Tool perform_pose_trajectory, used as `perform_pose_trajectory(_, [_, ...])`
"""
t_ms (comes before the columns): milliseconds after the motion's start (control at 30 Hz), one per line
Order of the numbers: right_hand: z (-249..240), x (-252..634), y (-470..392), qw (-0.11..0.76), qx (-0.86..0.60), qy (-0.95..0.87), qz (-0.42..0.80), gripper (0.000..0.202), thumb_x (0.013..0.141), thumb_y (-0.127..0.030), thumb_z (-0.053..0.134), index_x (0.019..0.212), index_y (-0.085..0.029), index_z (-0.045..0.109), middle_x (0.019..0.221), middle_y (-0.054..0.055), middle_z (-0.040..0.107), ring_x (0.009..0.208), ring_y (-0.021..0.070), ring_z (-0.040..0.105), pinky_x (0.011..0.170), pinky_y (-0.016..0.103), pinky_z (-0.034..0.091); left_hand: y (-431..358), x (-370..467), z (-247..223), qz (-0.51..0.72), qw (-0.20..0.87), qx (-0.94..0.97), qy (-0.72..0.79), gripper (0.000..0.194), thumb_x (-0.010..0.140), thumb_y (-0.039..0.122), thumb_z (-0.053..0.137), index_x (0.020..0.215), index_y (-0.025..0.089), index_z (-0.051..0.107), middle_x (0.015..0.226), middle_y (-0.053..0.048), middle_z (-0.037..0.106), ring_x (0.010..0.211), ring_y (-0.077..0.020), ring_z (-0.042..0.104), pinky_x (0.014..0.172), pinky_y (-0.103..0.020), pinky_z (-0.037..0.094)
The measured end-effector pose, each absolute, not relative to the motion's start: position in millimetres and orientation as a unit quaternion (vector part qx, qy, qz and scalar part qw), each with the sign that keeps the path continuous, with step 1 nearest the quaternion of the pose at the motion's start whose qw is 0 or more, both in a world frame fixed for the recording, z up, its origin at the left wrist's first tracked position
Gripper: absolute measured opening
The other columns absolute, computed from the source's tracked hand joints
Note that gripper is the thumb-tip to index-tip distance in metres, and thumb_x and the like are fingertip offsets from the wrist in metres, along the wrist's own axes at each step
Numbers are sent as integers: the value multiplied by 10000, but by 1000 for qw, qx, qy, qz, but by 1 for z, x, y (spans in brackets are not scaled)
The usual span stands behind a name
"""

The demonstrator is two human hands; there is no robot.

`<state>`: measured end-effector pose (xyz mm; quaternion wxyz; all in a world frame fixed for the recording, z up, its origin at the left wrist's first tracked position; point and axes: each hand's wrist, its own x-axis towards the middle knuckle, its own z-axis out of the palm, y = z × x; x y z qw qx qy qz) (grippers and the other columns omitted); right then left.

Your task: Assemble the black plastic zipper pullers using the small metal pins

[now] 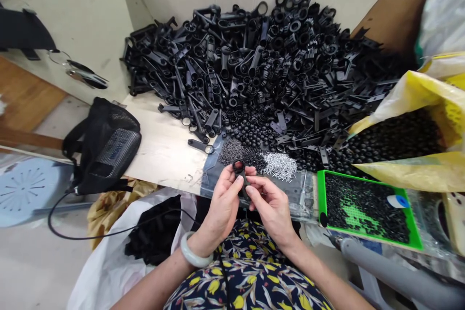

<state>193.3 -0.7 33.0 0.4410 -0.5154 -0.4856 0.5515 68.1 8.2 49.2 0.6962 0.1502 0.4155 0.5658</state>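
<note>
Close to my body, over the table's front edge, a black plastic part [239, 168] with a round ring end is held upright between both hands. My left hand [225, 196] grips it from the left, thumb on its front just below the ring. The fingers of my right hand [271, 201] pinch around its lower right side; whether they hold a smaller piece too is hidden. Just beyond the hands lie a heap of silver pins [279, 165] and a heap of small grey-brown pieces [232, 151]. A single black ringed part [201, 146] rests on the wood to the left.
A large pile of black parts [225, 63] covers the table's back. To the right are a green tray [321, 193] of small black pieces, a yellow-white bag [403, 169] of black balls and a grey tool [381, 261]. At left sits a black pouch [109, 150] with a cable.
</note>
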Motion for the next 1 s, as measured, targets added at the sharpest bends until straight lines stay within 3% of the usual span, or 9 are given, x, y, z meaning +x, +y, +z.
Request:
perform_pose_trajectory(167, [32, 193, -4, 454, -531, -459, 549, 220, 948, -366, 695, 1107, -223, 746, 1133, 71, 744, 550, 83, 619, 509, 221, 576, 8, 71, 48, 571, 686, 162, 422, 280, 901, 274, 735, 1144, 204, 617, 1188, -59, 731, 1217, -221, 643, 1098, -367, 465])
perform_pose_trajectory(433, [34, 190, -8, 484, -514, -439, 556, 189, 957, -328, 691, 1118, -275, 775, 1030, 32, 706, 607, 89, 639, 540, 209, 600, 3, 79, 49, 576, 685, 165, 415, 281, 924, 326, 729, 1126, 230, 559, 1183, -62, 726, 1197, -226, 661, 1031, -389, 528])
perform_pose_trajectory(633, [29, 196, -5, 481, -538, -515, 463, 191, 975, -314, 671, 1127, -278, 781, 954, 46, 691, 696, 131, 651, 560, 227, 603, 1, 79, 38, 567, 646, 255, 443, 254, 961, 319, 692, 1148, 241, 540, 1189, -58, 722, 1150, -207, 683, 980, -348, 552])
perform_pose_trajectory(733, [30, 196, -4, 474, -532, -500, 493, 186, 970, -335, 675, 1108, -267, 779, 1054, 67, 707, 694, 130, 654, 536, 225, 597, 1, 77, 29, 574, 613, 270, 471, 237, 956, 303, 704, 1125, 244, 549, 1137, -32, 726, 1081, -166, 693, 935, -281, 553])
perform_pose_trajectory(800, [31, 194, -4, 469, -525, -466, 536, 211, 965, -350, 675, 1138, -259, 755, 1132, 76, 702, 650, 111, 637, 507, 220, 592, 2, 76, 25, 579, 599, 271, 483, 249, 943, 297, 721, 1128, 248, 561, 1123, -22, 722, 1050, -150, 694, 908, -251, 552])
perform_pose_trajectory(900, [33, 191, -6, 472, -522, -432, 564, 260, 957, -351, 681, 1200, -259, 679, 1066, 51, 692, 595, 92, 593, 475, 208, 575, 0, 75, 23, 579, 599, 267, 484, 296, 935, 311, 728, 1183, 256, 576, 1160, -31, 714, 1087, -161, 687, 929, -255, 548])
perform_pose_trajectory(1000, [31, 189, -9, 484, -521, -414, 569, 301, 944, -346, 695, 1216, -282, 581, 1071, 36, 660, 673, 115, 604, 453, 196, 563, -2, 77, 23, 570, 615, 259, 479, 324, 942, 333, 716, 1226, 254, 581, 1224, -54, 704, 1164, -191, 673, 981, -285, 535])
